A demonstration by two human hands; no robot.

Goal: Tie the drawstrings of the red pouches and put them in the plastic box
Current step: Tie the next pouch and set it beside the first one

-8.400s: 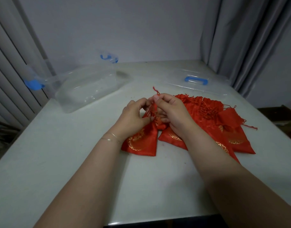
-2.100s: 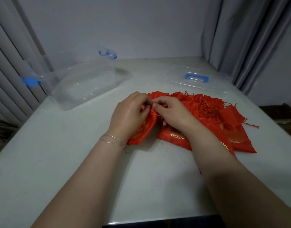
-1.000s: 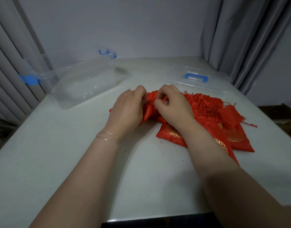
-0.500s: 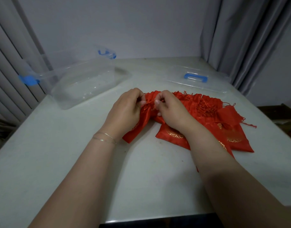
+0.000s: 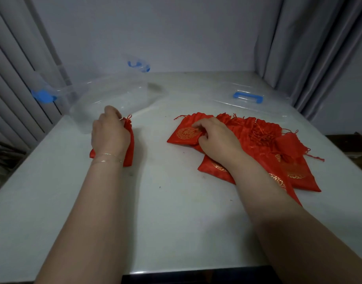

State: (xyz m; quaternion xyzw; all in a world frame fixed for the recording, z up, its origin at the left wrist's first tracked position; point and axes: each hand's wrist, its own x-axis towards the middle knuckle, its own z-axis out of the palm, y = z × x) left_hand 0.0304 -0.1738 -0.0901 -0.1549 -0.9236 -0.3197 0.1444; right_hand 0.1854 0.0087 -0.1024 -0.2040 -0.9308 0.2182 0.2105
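Note:
My left hand [image 5: 109,132] grips a red pouch [image 5: 129,144] with its neck drawn tight, just in front of the clear plastic box [image 5: 106,99] at the table's left. My right hand [image 5: 216,138] pinches the edge of another red pouch [image 5: 184,133] with a gold emblem, at the left end of a pile of several red pouches [image 5: 264,144] with loose drawstrings. The pouch under my left hand is mostly hidden by the hand.
The box's clear lid [image 5: 247,99] with a blue handle lies at the back right of the white table [image 5: 176,212]. Blue latches [image 5: 43,96] stick out from the box. Curtains hang on both sides, and the table's front edge is near.
My hands have parted. The left hand has carried one tied pouch left toward the box, and the right hand has moved right onto another pouch of the pile.

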